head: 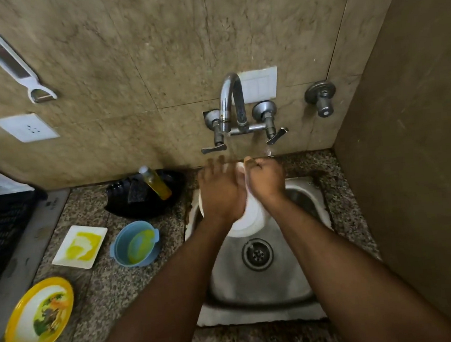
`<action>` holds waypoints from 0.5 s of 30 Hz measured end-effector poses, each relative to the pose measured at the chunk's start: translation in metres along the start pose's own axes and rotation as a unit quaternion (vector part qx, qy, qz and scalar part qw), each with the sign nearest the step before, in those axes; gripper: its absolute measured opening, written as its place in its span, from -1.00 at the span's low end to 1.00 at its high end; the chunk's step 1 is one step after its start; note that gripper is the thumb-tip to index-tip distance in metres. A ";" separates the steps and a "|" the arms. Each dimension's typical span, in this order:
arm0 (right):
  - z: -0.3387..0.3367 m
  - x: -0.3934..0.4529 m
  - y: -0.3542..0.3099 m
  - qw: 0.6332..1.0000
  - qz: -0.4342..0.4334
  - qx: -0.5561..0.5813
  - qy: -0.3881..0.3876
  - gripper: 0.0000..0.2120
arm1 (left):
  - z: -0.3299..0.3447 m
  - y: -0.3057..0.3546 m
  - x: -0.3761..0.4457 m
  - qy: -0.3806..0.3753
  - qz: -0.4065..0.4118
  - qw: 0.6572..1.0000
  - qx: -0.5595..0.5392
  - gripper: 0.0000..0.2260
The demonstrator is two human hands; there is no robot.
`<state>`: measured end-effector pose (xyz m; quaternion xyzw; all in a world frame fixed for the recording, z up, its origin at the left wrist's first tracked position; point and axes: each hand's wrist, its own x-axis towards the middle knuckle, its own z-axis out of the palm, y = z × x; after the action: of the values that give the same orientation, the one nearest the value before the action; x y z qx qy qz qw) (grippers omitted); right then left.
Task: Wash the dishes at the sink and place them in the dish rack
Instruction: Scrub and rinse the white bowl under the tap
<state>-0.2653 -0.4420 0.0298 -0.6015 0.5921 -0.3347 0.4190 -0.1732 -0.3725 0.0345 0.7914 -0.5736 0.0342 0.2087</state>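
Note:
A white plate (pixel 250 217) is held over the steel sink (pixel 258 277), under the water running from the tap (pixel 230 102). My left hand (pixel 220 190) lies across the plate's back with its fingers stretched out. My right hand (pixel 267 179) grips the plate's upper rim with curled fingers. Much of the plate is hidden behind both hands. On the counter to the left wait a white square dish (pixel 79 246) smeared yellow, a blue bowl (pixel 135 244) with yellow residue, and a yellow-rimmed plate (pixel 39 316) with food scraps.
A black tray (pixel 145 197) behind the blue bowl holds a dark scrubber and a yellow soap bottle (pixel 156 182). A black dish rack (pixel 3 228) stands at the far left. A peeler (pixel 13 64) hangs on the wall. A brown wall closes the right side.

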 end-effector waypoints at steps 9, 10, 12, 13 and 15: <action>-0.004 -0.015 -0.009 1.000 -0.006 0.005 0.025 -0.61 | -0.014 -0.014 0.023 -0.071 0.114 0.990 -0.053 -0.56; -0.004 -0.019 -0.012 0.999 -0.025 -0.011 0.025 -0.61 | -0.017 -0.015 0.029 -0.108 0.086 0.988 -0.065 -0.50; -0.004 -0.020 -0.015 0.995 -0.084 -0.045 0.029 -0.62 | -0.021 -0.019 0.042 -0.173 0.013 0.982 -0.077 -0.46; -0.005 -0.021 -0.016 0.992 -0.111 -0.060 0.022 -0.60 | -0.023 -0.022 0.047 -0.195 -0.031 0.976 -0.089 -0.50; -0.006 -0.020 -0.013 0.986 -0.150 -0.071 -0.003 -0.58 | -0.022 -0.028 0.051 -0.221 -0.134 0.950 -0.175 -0.59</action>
<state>-0.2665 -0.4232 0.0463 -0.7130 0.5162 -0.3485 0.3221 -0.1260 -0.4028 0.0617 0.7996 -0.4909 -0.2712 0.2146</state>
